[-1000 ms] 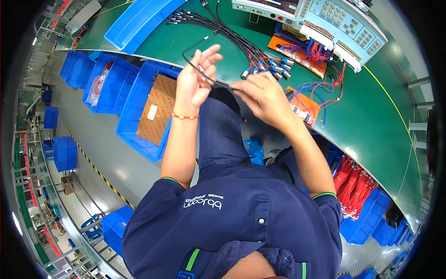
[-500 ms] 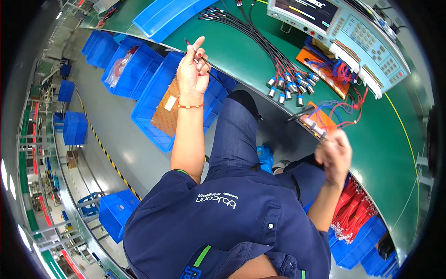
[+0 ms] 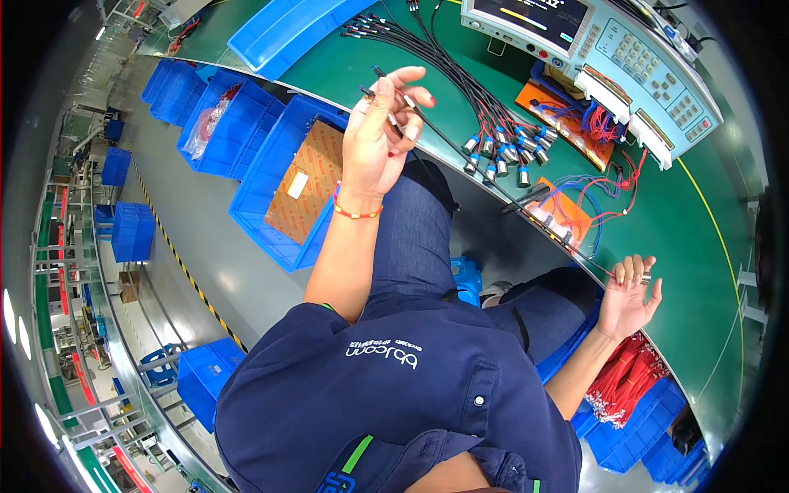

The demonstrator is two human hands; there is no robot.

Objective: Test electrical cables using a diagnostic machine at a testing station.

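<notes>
Above the bench's near edge, my left hand (image 3: 380,141) is closed on the split end of a thin black cable (image 3: 462,154), whose short tipped leads stick up past the fingers. The cable runs slanting to the right, in front of the bench edge, to my right hand (image 3: 629,300). That hand has its fingers curled around the other end, where a small silver connector partly shows. On the bench between the hands lies a bundle of similar black cables (image 3: 436,70) with silver and blue cylindrical connectors (image 3: 509,152). An orange board (image 3: 561,215) with red and blue wires sits near the cable.
A light-blue test instrument (image 3: 649,78) with a screen and keys stands on the green bench (image 3: 674,222). Another orange board (image 3: 567,123) lies before it. A blue tray (image 3: 296,33) rests at the far left. Blue bins (image 3: 255,205) and red wire bundles (image 3: 626,382) flank my legs.
My left hand has moved right, and several lead tips now show above it. My right hand has moved right and slightly down, its palm turned up. The cable now spans between both hands.
</notes>
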